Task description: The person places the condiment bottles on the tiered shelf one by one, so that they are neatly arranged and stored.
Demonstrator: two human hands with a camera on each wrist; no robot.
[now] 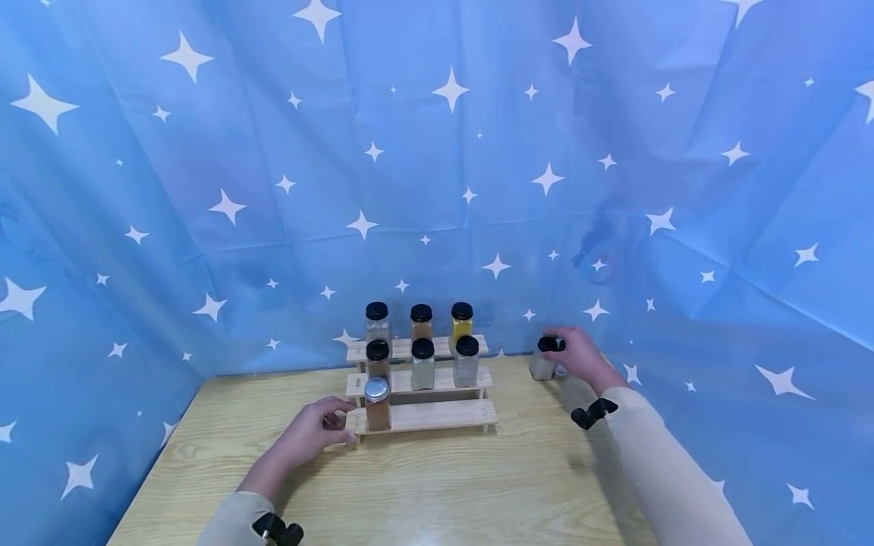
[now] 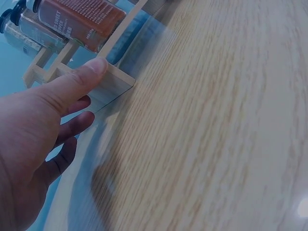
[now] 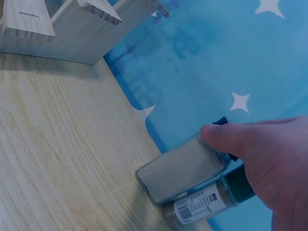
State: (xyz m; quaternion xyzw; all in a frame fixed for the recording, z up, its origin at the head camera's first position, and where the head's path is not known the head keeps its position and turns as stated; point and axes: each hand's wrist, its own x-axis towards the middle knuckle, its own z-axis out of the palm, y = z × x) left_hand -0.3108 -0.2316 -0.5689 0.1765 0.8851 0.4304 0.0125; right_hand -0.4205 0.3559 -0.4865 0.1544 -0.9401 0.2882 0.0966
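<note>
Wooden table (image 1: 437, 485) is seen to carry a stepped wooden rack (image 1: 437, 415) near its far edge, loaded with spice jars. The left end of the rack's lowest step is touched by the left hand (image 1: 309, 434), thumb laid on the board end, fingers loosely spread beside it. Toward the table's far right corner, a pale square jar (image 3: 180, 169) with a black cap is pinched near its top by the right hand (image 1: 580, 355); a second, labelled jar (image 3: 202, 207) is seen just beside it
</note>
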